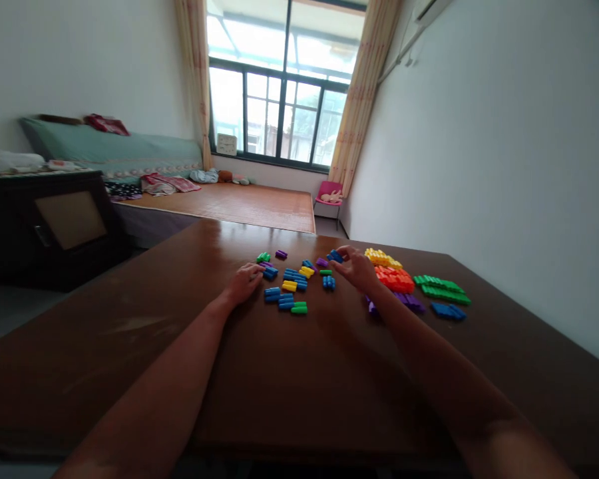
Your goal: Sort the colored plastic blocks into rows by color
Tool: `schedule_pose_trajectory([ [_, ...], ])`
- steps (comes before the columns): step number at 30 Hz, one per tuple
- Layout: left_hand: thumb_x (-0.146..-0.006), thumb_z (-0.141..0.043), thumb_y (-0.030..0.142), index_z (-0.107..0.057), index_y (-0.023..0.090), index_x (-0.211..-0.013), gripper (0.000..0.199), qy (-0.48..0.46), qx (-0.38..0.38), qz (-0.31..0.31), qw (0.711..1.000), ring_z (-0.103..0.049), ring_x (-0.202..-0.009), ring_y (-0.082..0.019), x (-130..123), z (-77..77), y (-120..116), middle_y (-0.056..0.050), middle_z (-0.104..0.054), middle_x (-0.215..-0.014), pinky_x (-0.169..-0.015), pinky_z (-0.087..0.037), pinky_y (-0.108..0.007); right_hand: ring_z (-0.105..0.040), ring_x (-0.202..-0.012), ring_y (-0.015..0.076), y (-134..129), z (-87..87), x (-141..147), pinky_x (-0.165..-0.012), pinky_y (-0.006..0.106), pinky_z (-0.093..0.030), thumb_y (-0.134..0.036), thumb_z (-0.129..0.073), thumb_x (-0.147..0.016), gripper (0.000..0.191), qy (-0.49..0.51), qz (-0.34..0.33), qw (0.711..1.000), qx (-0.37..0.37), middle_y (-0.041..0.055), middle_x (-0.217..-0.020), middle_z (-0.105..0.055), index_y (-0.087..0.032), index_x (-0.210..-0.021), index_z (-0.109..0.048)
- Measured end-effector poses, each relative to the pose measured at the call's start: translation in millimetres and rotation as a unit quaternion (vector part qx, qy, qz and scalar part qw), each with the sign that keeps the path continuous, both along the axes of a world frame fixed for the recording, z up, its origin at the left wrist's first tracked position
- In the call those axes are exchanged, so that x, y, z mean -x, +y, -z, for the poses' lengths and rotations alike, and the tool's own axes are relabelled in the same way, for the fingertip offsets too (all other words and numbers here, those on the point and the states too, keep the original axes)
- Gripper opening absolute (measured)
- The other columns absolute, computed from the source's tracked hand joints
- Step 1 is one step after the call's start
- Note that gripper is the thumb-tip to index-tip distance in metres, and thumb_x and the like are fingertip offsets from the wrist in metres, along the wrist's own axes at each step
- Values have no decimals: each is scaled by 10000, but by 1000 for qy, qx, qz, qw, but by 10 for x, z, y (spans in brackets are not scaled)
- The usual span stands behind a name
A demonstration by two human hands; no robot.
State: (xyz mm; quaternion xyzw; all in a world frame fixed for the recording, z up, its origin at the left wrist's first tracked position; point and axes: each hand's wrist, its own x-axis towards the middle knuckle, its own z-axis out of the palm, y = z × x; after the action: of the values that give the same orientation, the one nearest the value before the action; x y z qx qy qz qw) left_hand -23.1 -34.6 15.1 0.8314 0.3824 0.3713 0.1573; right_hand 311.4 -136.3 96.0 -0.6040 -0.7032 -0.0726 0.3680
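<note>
My right hand pinches a small blue plastic block between thumb and fingers, at the far side of the loose pieces. My left hand rests on the table with its fingers stretched forward, right beside a blue block and a partly covered purple one. Between the hands lie several loose blocks, made of short rounded tubes: blue pieces, a yellow piece, a green piece and a purple piece. Another blue block lies below my right hand.
Right of my right hand, blocks lie grouped by colour: yellow, orange, purple, green and blue. My right forearm partly covers the purple group. Beyond the brown table stand a bed and a pink chair.
</note>
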Motion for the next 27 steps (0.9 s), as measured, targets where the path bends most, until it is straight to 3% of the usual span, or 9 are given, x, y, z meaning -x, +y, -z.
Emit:
schedule_pose_trajectory([
  [2,-847,-453,393,-679,181,-1049,370,13,10,-3,1000,-612,-1033,-240,13,-24,-1,-87,-658,-1089,-943,-485,-368,-630,-862,199,-196,18,-531,-787,318,-479,-502,-605,-792,402,46,76,996,-16,74,-964,-686,-186,-1042,-604],
  [5,-833,-450,432,-678,187,-1043,395,41,19,-15,999,-626,-992,-236,32,-69,-25,-82,-660,-1081,-924,-487,-360,-644,-847,209,-568,191,-1428,-775,319,-485,-518,-597,-778,434,105,216,971,-11,96,-950,-698,-170,-1036,-612],
  [9,-818,-440,481,-680,194,-1036,432,56,32,-24,998,-643,-935,-232,49,-116,-62,-77,-666,-1085,-887,-498,-350,-653,-877,247,-1107,578,-2505,-772,342,-489,-511,-636,-723,454,176,403,898,9,143,-980,-700,-143,-989,-643],
  [12,-799,-442,512,-684,211,-1023,446,65,41,-38,996,-638,-962,-240,65,-131,-67,-66,-680,-1082,-914,-487,-354,-665,-816,265,-1367,794,-2964,-707,345,-500,-482,-650,-702,423,234,478,845,45,162,-917,-710,-122,-924,-671],
  [14,-793,-437,530,-687,217,-1016,459,72,42,-42,996,-634,-987,-247,86,-127,-52,-63,-688,-1077,-931,-479,-354,-668,-782,267,-1424,859,-3080,-679,340,-499,-466,-669,-682,387,244,487,836,61,148,-855,-718,-134,-880,-688],
  [18,-791,-428,559,-693,209,-1023,498,78,35,-44,995,-639,-992,-255,137,-92,12,-63,-698,-1070,-911,-484,-344,-673,-822,259,-1381,865,-3071,-698,319,-495,-457,-689,-666,381,219,465,856,55,129,-882,-728,-151,-892,-704],
  [23,-783,-430,576,-695,211,-1021,510,88,37,-39,995,-637,-1003,-261,145,-90,42,-68,-700,-1083,-911,-482,-353,-669,-900,253,-1360,858,-2999,-770,319,-488,-423,-712,-650,379,176,436,873,127,110,-973,-727,-164,-927,-711],
  [27,-765,-432,583,-703,202,-993,520,85,43,-43,995,-642,-994,-270,112,-149,-12,-75,-705,-1072,-902,-489,-359,-670,-880,236,-1361,880,-2981,-758,306,-490,-416,-714,-651,370,187,422,876,140,107,-967,-726,-167,-925,-705],
])
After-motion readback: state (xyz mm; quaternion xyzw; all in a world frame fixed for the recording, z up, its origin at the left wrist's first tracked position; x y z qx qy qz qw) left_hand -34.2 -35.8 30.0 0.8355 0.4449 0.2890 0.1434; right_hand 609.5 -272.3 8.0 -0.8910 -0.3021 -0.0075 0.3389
